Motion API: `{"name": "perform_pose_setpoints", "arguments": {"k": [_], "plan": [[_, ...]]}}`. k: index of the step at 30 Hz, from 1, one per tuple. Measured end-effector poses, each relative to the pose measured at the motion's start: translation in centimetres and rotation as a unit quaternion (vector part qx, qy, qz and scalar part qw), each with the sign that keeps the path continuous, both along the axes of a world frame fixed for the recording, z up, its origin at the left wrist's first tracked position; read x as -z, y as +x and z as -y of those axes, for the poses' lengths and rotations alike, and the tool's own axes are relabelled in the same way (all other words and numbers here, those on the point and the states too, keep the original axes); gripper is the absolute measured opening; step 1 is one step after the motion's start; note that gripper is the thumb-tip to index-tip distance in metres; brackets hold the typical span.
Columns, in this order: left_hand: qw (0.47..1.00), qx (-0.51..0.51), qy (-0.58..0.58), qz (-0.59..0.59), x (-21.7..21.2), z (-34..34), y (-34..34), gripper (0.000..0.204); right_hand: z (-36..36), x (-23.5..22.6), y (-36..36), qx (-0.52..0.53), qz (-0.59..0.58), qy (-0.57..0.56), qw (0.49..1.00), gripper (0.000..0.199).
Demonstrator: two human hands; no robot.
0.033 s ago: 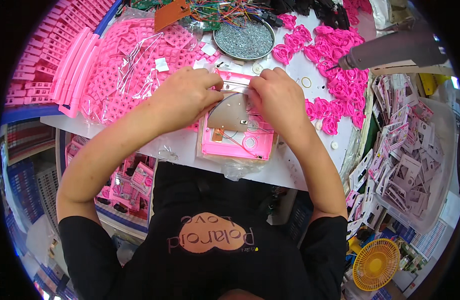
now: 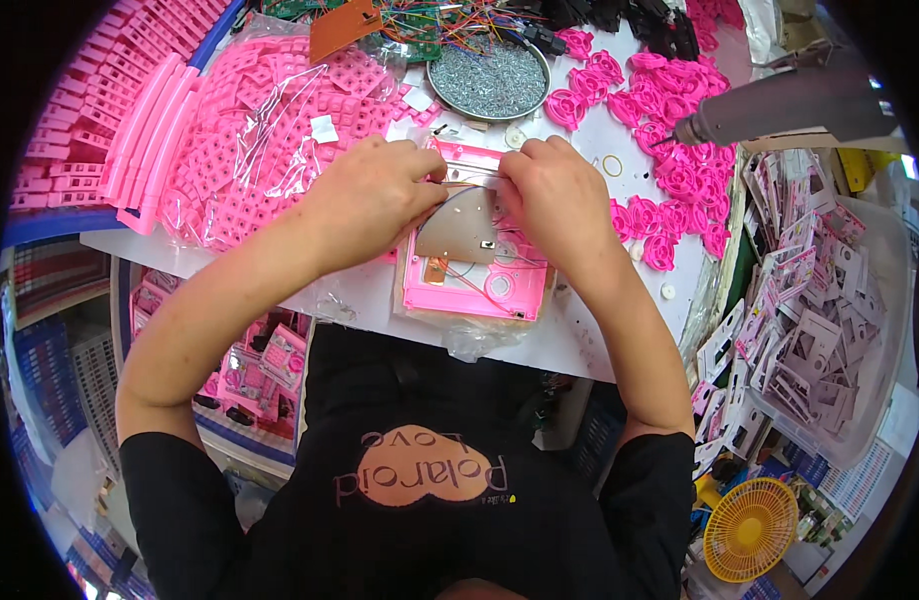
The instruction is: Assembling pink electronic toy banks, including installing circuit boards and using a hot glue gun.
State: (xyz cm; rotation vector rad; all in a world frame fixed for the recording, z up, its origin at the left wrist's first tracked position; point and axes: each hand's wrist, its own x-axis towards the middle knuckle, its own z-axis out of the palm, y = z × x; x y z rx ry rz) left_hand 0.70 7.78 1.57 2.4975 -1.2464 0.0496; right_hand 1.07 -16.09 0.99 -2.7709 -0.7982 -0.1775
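A pink plastic housing (image 2: pixel 477 270) lies flat on the white bench (image 2: pixel 590 340), right under both hands and close to the bench's near edge. A grey-brown curved board (image 2: pixel 460 228) rests inside it, and a thin silvery strip (image 2: pixel 472 176) runs across its far end between the two hands.

The left hand (image 2: pixel 372 200) sits at the housing's upper left corner, its grip pressed together on the left end of the strip, thumb and fingertips pinching it. The right hand (image 2: pixel 558 200) covers the upper right corner, its grip likewise closed on the strip's right end; what lies under the palm is hidden.

Just beyond the two grips stands a round metal dish of screws (image 2: pixel 488 80), with a tangle of coloured wires (image 2: pixel 450 20) behind it. To the left of the left grip lies a clear bag of pink parts (image 2: pixel 260 130), and further left, stacked pink frames (image 2: pixel 100 120). To the right of the right grip, pink round wheels (image 2: pixel 670 170) are scattered over the bench, and a grey power screwdriver (image 2: pixel 780 105) hangs above them. Further right, past the bench edge, a bin of pale flat parts (image 2: pixel 820 320) stands, and a small yellow fan (image 2: pixel 750 530) sits low, near the person's right elbow.
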Motion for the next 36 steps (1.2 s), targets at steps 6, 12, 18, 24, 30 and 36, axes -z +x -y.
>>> {"name": "perform_pose_setpoints", "arguments": {"k": [6, 12, 18, 24, 30, 36], "plan": [[0.998, -0.048, -0.04, -0.009, 0.4, 0.8, -2.2, 0.024, -0.1, -1.6, -0.1, 0.042, -0.201, 0.165, 0.965, 0.014], [0.993, -0.093, -0.064, -0.013, 0.8, 1.3, -3.4, 0.025, 1.1, -0.7, 0.7, 0.106, -0.427, 0.25, 0.863, 0.016], [0.989, -0.118, -0.087, -0.019, 1.2, 1.7, -3.6, 0.025, 0.7, -0.9, 0.4, 0.145, -0.462, 0.248, 0.839, 0.013], [0.987, -0.13, -0.097, -0.011, 1.6, 1.6, -3.6, 0.024, 0.8, 0.0, -0.3, 0.143, -0.379, 0.197, 0.893, 0.016], [0.985, -0.132, -0.108, -0.017, 1.6, 1.6, -3.7, 0.024, 0.9, -0.1, -0.9, 0.143, -0.369, 0.265, 0.879, 0.01], [0.986, -0.132, -0.102, -0.027, 1.7, 1.5, -3.6, 0.024, 0.4, -1.2, -0.1, 0.096, -0.338, 0.214, 0.911, 0.014]]}}
